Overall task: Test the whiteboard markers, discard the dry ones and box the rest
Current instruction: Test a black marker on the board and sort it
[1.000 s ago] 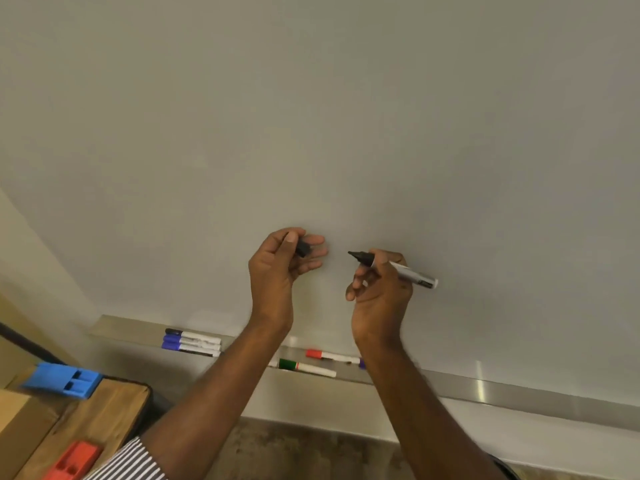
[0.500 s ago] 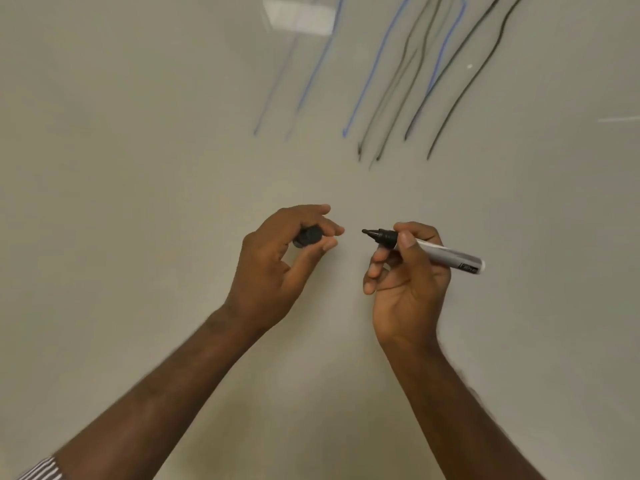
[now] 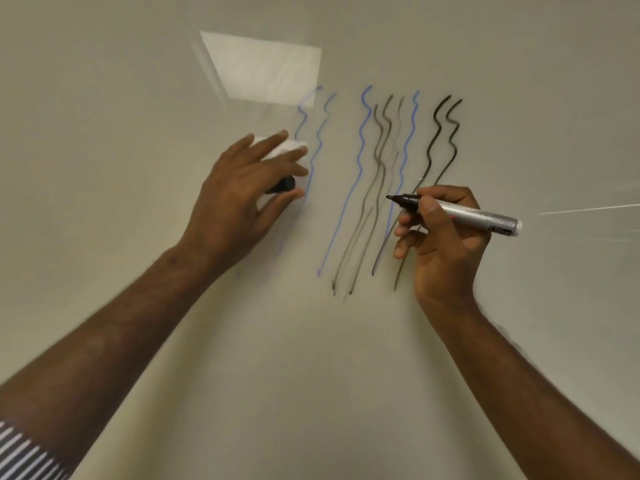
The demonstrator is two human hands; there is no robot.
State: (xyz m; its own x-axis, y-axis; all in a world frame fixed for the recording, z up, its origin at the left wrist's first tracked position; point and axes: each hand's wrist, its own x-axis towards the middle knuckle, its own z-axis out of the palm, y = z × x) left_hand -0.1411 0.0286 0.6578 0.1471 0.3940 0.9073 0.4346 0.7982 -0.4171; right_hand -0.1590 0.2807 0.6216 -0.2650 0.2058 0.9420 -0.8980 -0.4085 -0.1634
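Head view, facing the whiteboard (image 3: 138, 98) at close range. Far lower left: striped sleeve (image 3: 24, 452) at the edge of view, bare forearm running up from it. Left hand (image 3: 239, 192) raised against the board, back of hand toward camera, four fingers extended and spread, their tips over a bright patch on the board surface. Black marker cap (image 3: 282, 185) sits between the thumb and the underside of the fingers; thumb pressed against it, so the hand is mostly open with the cap pinched at the thumb side. Edges of this hand are motion-blurred. Above the hand, a pale rectangular reflection of a ceiling light (image 3: 266, 69) on the board. Centre: a set of wavy test strokes (image 3: 360, 161) running top to bottom, blue lines toward the left, grey-black lines in the middle, one more blue, then two darker black lines on the right; the leftmost blue strokes are faint. Right hand (image 3: 440, 244) curled around the black marker (image 3: 464, 213), thumb and index finger gripping the barrel just behind the black collar, remaining fingers folded under. Marker uncapped, lying near horizontal, tip pointing left and positioned over the lower parts of the strokes; silver barrel end projects right past the hand. Cannot tell whether the tip touches the board. Thin bright streak on the board at far right.
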